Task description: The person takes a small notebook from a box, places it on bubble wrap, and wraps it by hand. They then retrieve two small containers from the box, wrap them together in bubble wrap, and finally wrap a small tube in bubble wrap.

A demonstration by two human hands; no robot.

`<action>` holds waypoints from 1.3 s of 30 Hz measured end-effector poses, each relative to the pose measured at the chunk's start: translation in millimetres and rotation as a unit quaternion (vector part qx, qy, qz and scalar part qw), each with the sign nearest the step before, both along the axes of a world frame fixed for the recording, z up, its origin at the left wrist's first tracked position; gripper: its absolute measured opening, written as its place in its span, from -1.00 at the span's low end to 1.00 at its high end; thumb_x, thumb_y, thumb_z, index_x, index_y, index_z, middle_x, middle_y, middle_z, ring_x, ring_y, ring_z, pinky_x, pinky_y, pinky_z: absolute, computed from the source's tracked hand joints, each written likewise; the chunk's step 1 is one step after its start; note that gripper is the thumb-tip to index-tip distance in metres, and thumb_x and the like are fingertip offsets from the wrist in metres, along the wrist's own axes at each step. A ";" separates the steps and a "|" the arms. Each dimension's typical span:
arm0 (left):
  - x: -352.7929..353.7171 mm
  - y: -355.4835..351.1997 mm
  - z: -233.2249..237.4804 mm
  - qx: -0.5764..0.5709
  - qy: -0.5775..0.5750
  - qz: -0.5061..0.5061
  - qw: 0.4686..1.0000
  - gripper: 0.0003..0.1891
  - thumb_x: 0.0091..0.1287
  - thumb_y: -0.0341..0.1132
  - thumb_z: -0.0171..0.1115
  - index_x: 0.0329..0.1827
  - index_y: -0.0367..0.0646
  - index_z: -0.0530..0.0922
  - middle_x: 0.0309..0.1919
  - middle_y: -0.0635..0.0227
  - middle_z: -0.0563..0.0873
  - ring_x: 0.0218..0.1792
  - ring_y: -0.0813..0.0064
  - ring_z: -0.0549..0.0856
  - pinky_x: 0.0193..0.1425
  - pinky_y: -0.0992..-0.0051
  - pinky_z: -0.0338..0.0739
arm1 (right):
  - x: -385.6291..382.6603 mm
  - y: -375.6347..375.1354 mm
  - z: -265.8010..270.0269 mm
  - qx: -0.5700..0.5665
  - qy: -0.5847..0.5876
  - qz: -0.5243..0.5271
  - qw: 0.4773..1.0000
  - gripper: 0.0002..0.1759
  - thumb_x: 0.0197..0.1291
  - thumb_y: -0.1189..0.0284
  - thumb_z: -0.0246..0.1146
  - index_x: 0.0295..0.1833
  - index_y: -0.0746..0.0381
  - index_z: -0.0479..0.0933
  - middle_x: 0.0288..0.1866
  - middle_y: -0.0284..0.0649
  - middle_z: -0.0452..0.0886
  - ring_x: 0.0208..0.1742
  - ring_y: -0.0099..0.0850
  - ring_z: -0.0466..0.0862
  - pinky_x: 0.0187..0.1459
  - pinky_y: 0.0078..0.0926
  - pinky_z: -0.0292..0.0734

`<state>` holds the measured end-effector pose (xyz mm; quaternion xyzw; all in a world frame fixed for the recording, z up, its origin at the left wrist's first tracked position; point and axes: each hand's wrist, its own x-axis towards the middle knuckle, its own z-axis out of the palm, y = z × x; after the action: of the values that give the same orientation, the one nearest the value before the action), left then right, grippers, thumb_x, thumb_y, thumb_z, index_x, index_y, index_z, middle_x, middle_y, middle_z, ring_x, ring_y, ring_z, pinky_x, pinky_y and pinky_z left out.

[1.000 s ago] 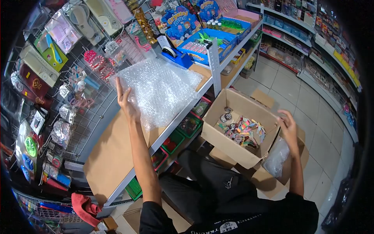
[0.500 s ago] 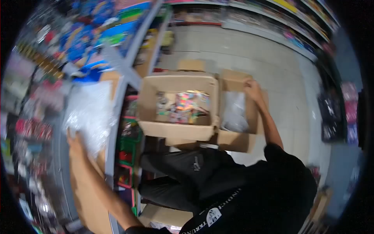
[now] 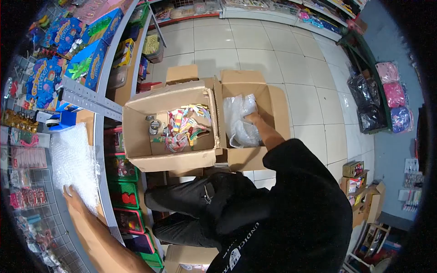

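On the shelf at the left, my left hand (image 3: 75, 200) lies with its fingers apart on the lower edge of a flat sheet of bubble wrap (image 3: 75, 159). My right hand (image 3: 255, 119) is down inside the right cardboard box (image 3: 277, 107), its fingers closed on crumpled bubble wrap (image 3: 243, 132); the fingertips are partly hidden. Beside it stands a larger open cardboard box (image 3: 168, 163). Colourful small packaged items (image 3: 189, 125) lie in that box, with a small round container (image 3: 154, 126) near its left wall.
A grey metal shelf upright (image 3: 91, 100) juts out near the bubble wrap sheet. Green baskets (image 3: 124, 194) line the shelf beneath. Blue candy boxes (image 3: 88, 63) stand at the upper left. Tiled floor (image 3: 314, 104) extends beyond the boxes, with black bags (image 3: 366, 98) at the right.
My right hand has moved from the far rim of the right box down onto the bubble wrap inside. My left hand stays at the bubble wrap sheet. The camera view has shifted.
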<state>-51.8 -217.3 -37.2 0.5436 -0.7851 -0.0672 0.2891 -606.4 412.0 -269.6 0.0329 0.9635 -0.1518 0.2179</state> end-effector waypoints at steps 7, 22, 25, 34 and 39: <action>3.5 -6.8 -1.0 -0.010 0.029 -0.029 0.999 -0.44 0.38 -0.16 0.12 0.41 -0.21 0.41 0.37 -0.17 0.41 0.41 -0.09 0.36 0.50 0.20 0.19 | 2.8 14.9 -2.4 -0.025 0.010 -0.039 0.999 -0.61 0.10 0.29 0.27 -0.02 0.32 0.65 -0.09 0.01 0.73 -0.02 -0.13 0.71 0.02 -0.24 0.56; -81.0 124.5 100.0 -0.456 -0.013 -0.049 0.888 -0.65 0.31 -0.17 0.38 -0.03 -0.27 0.66 -0.03 0.16 0.73 -0.02 0.14 0.71 0.13 0.20 0.54 | 4.2 61.4 123.1 -0.750 -0.148 -0.242 0.597 -0.60 0.35 0.23 0.17 0.13 0.28 0.55 -0.09 -0.14 0.69 -0.05 -0.32 0.71 0.00 -0.27 0.67; -120.1 181.3 126.2 -0.403 0.034 -0.194 0.894 -0.76 0.33 -0.30 0.35 -0.07 -0.28 0.66 -0.11 0.14 0.75 -0.07 0.13 0.72 0.12 0.24 0.55 | 22.5 54.6 150.5 -0.791 -0.194 -0.213 0.539 -0.65 0.40 0.19 0.12 0.04 0.24 0.54 -0.24 -0.23 0.62 -0.27 -0.43 0.64 -0.24 -0.43 0.61; -269.4 381.4 45.4 0.419 0.280 -0.381 0.775 -0.37 0.37 0.01 0.30 0.34 -0.22 0.38 0.16 0.07 0.55 0.17 0.31 0.56 0.25 0.31 0.45 | 107.6 -50.8 234.7 -0.707 -0.187 -0.047 0.680 -0.48 0.50 0.05 0.04 0.29 0.24 0.44 -0.04 -0.12 0.65 -0.18 -0.37 0.67 -0.23 -0.50 0.64; -277.9 404.9 45.0 0.558 0.398 -0.282 0.672 -0.51 0.39 -0.16 0.33 0.23 -0.33 0.49 0.00 0.15 0.69 -0.03 0.46 0.67 0.07 0.50 0.54 | 145.0 -89.3 255.7 -0.690 -0.311 0.041 0.652 -0.49 0.48 0.13 0.10 0.35 0.24 0.38 0.09 -0.12 0.59 -0.03 -0.39 0.63 -0.07 -0.46 0.61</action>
<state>-329.6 187.6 7.7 0.2784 -0.5278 -0.7808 0.1849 -461.4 322.7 -13.9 -0.1211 0.4571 -0.7447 0.4710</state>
